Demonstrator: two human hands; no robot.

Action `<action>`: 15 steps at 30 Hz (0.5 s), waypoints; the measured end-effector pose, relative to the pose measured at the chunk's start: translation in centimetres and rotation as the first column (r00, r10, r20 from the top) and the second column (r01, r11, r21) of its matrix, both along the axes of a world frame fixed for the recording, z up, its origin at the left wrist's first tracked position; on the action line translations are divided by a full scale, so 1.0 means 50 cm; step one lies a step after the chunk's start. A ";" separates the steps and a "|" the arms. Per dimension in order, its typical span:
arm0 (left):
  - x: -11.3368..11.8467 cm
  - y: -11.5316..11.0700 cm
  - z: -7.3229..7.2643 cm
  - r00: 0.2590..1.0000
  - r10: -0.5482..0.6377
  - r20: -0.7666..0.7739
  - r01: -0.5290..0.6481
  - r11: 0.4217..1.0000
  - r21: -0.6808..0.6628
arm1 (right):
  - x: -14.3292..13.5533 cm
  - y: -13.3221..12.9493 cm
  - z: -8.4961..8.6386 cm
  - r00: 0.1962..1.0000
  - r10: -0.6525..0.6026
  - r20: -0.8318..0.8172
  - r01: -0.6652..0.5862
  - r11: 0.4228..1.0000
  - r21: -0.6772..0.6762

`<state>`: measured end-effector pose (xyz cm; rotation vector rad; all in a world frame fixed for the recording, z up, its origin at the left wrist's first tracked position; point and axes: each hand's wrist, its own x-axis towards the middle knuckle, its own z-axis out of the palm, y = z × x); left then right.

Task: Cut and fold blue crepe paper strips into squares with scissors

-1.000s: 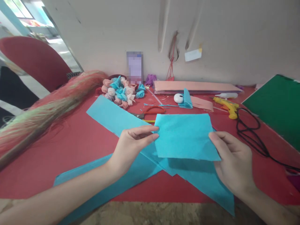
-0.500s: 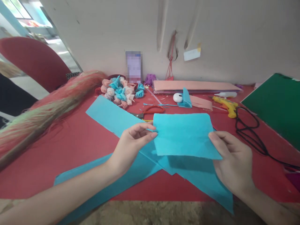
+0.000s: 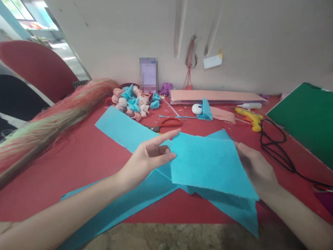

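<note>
A folded piece of blue paper point(image 3: 208, 161) is held up between both hands near the front middle of the red table point(image 3: 104, 166). My left hand point(image 3: 156, 151) pinches its left edge between thumb and fingers, the index finger stretched along the upper corner. On the right side my right hand point(image 3: 251, 163) grips the paper, its fingertips partly hidden behind it. Below lie crossed blue strips, one reaching to the upper left point(image 3: 122, 126) and one to the lower left point(image 3: 122, 205).
Red-handled pliers point(image 3: 170, 122) lie behind the paper. Farther back are paper roses point(image 3: 134, 102), a white round case point(image 3: 197, 109), peach strips point(image 3: 215, 95) and a yellow glue gun point(image 3: 251, 118) with a black cord. A feathery bundle point(image 3: 52, 121) lies left, a green board point(image 3: 307, 121) right.
The held paper's lower edge has come down and nearer, and its right side now slants more. A blue corner shows behind it. My right hand has turned and its fingers are more hidden.
</note>
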<state>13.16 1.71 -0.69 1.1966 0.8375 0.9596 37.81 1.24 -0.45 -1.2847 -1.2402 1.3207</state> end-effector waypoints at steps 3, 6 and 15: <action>-0.005 0.005 0.003 0.976 -0.212 -0.053 0.212 0.977 -0.014 | 0.024 0.015 -0.004 0.978 0.190 -0.085 -0.204 0.952 -0.228; -0.006 0.003 0.005 0.923 -0.366 -0.115 0.363 0.930 -0.047 | 0.027 0.011 -0.006 0.917 0.398 0.035 -0.373 0.884 -0.280; 0.006 -0.020 -0.005 0.924 -0.371 -0.094 0.372 0.928 -0.011 | -0.063 -0.019 -0.015 0.769 0.492 0.408 -0.528 0.849 -0.026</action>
